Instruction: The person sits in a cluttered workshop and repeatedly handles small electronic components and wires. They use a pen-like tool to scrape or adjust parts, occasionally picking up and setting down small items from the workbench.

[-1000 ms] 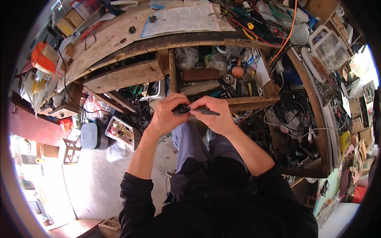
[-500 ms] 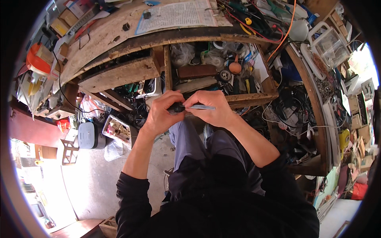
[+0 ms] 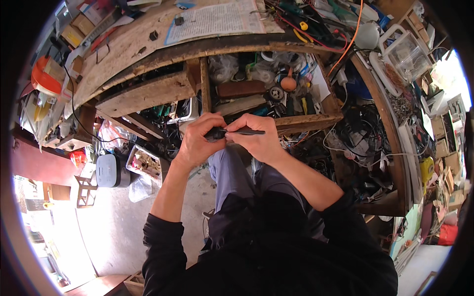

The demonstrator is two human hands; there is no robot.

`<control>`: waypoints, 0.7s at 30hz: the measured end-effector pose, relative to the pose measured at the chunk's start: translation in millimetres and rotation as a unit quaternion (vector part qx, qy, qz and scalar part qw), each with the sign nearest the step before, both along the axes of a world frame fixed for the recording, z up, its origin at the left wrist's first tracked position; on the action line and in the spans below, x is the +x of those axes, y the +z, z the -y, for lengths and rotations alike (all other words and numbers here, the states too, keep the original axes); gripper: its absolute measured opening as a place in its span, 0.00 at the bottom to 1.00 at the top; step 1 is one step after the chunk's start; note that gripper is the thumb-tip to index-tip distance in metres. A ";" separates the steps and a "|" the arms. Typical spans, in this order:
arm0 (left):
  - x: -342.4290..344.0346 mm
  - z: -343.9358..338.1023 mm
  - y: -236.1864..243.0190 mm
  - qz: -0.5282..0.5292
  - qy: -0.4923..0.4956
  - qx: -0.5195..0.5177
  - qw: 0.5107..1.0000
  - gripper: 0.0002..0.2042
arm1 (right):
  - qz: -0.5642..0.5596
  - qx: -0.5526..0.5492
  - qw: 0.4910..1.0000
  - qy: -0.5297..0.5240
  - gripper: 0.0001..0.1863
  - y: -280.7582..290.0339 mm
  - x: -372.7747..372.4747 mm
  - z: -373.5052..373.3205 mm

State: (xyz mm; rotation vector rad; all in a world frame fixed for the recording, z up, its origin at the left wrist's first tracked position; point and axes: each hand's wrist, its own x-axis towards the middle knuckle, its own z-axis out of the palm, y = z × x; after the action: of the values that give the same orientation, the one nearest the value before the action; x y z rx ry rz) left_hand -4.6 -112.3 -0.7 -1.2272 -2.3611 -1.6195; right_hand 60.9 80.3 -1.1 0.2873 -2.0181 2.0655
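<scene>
The left hand (image 3: 197, 143) grips a black object (image 3: 213, 133). The right hand (image 3: 257, 140) pinches a slim tool (image 3: 253, 132) near the drawer's front edge (image 3: 311, 122).

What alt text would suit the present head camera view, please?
A person's left hand holds a small dark object while the right hand points a slim dark tool at it. Beyond is an open, cluttered wooden drawer.
</scene>
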 end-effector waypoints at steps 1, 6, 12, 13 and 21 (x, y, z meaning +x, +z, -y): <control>0.5 0.1 -0.6 0.013 0.001 0.000 1.000 0.17 | 0.046 -0.061 0.997 -0.007 0.08 2.6 4.2 7.5; -0.4 -0.9 -1.5 -0.015 -0.001 0.007 1.000 0.17 | -0.045 0.054 0.997 -0.034 0.07 -3.1 8.8 9.1; -0.5 -0.2 1.3 -0.006 0.003 -0.006 1.000 0.17 | -0.175 0.205 0.962 0.036 0.07 13.4 -11.2 -12.9; 0.2 -0.9 2.5 0.003 0.009 -0.008 1.000 0.17 | -0.107 0.152 0.981 0.051 0.07 15.2 -15.2 -14.7; -0.8 -0.5 -3.6 0.001 0.014 -0.006 1.000 0.18 | -0.014 0.111 0.992 0.063 0.07 19.0 -18.6 -12.3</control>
State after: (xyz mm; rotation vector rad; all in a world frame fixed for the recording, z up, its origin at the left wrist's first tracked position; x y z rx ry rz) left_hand -5.4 -111.9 -4.3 -1.1891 -2.3809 -1.6014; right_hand 42.4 92.6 17.9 0.4936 -2.2683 1.8932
